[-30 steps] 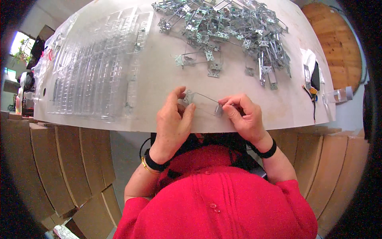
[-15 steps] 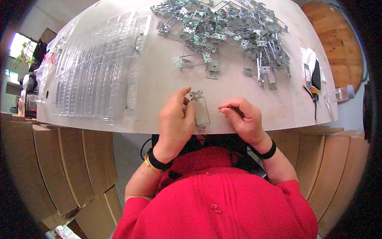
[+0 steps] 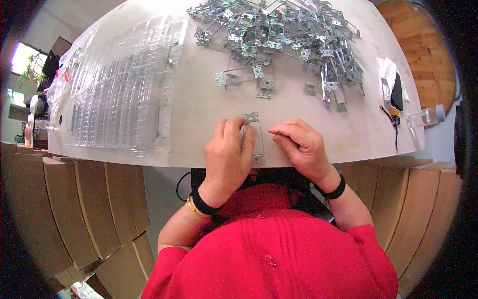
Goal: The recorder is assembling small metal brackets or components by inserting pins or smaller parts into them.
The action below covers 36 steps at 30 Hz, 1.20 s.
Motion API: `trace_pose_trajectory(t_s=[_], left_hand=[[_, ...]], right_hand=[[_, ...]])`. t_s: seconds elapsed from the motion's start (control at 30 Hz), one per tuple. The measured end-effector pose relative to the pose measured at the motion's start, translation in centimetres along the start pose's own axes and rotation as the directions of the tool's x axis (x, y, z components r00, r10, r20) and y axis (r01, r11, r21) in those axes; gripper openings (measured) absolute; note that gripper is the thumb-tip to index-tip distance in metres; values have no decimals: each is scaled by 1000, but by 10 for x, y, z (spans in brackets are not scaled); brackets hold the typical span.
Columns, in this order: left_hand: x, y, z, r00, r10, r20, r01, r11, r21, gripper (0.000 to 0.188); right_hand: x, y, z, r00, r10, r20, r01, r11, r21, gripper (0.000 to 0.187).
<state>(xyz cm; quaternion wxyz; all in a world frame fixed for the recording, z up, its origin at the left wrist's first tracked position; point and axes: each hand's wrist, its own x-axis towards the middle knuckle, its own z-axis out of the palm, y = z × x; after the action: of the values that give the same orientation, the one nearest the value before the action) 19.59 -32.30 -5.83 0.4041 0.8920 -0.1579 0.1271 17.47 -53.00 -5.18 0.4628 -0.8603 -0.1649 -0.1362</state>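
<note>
The left hand (image 3: 228,157) grips a rectangular metal bracket (image 3: 250,117) near the front edge of the white table (image 3: 209,94); the right hand (image 3: 304,149), just beside, is pinched together, on what I cannot tell. Beyond lies a heap of similar brackets (image 3: 274,45).

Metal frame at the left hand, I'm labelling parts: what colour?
The metal frame is silver-grey, best seen in head view.

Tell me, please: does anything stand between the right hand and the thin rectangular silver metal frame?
Nothing visible does: only the pale tabletop shows between the right hand and the metal frame. The left hand is at the frame's left side.
</note>
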Motion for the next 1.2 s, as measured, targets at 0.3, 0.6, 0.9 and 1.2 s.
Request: trace_pose_trajectory(t_s=[0.3, 0.6, 0.9, 1.2], left_hand=[[-9, 19, -5, 996, 69, 56, -77, 985, 152, 64], [-14, 14, -5, 992, 95, 86, -108, 980, 167, 66], [-19, 17, -11, 929, 288, 230, -301, 953, 20, 59], [-18, 18, -13, 902, 331, 276, -347, 938, 11, 61]], right_hand=[[-1, 0, 1, 1000, 16, -3, -16, 999, 28, 21], [-10, 2, 0, 980, 178, -92, -165, 977, 134, 12], [-14, 9, 3, 958, 156, -240, -103, 970, 219, 13], [-8, 4, 1, 980, 71, -186, -54, 994, 96, 14]])
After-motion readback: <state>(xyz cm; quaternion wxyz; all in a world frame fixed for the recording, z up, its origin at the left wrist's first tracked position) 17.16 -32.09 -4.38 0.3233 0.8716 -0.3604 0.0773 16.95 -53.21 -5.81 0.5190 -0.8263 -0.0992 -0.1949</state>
